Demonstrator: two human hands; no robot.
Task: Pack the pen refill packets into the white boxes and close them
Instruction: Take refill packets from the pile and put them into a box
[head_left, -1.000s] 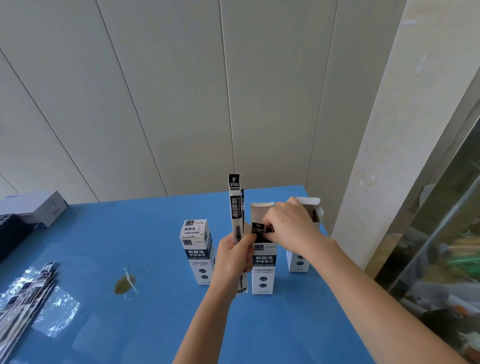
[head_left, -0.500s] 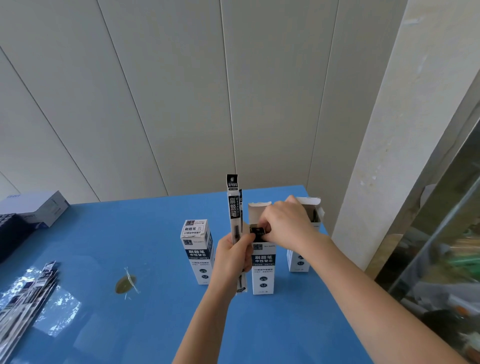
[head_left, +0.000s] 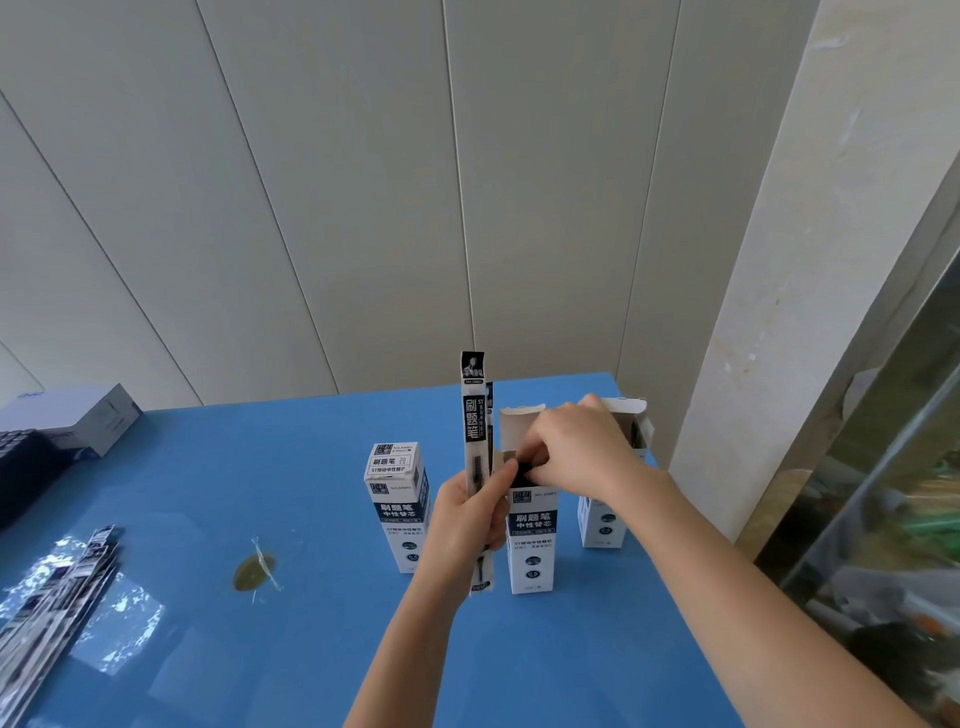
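Near left on the blue desk (head_left: 311, 649): loose pile (head_left: 57, 587) of refill packets in shiny wrap, fanned out and cut off by the frame edge. Just past it, mid-desk: brownish spot (head_left: 253, 570) with a scrap of clear tape across it.

Grips packets (head_left: 474, 421) upright in the left hand (head_left: 467, 525), fingers curled round the lower half. Bottom ends poke out below the fist, tops well above every box. Looks like two packets, one behind the other. Thumb stretched right, toward the mouth of the middle box (head_left: 532, 545).

Middle box: upright on the desk, just right of the left hand, flap (head_left: 519, 418) up, top open. Holds the right hand (head_left: 576, 452) over the mouth from the right side, fingers curled. Pinches a dark packet top (head_left: 525, 464) at the opening. Cannot tell how deep the rest sits inside.

Left of the held packets and apart from them: closed box (head_left: 397, 499), upright, lid shut, printed label facing the camera.

Behind the right wrist: far box (head_left: 605, 525), upright, top open, partly hidden by the hand. Something dark inside, too small to name.

Far left by the wall: pale carton (head_left: 78, 415), touching or just beside a black item (head_left: 21, 467) cut by the frame edge. Beyond: grey panelled wall (head_left: 363, 208), cream pillar (head_left: 779, 312) at right.
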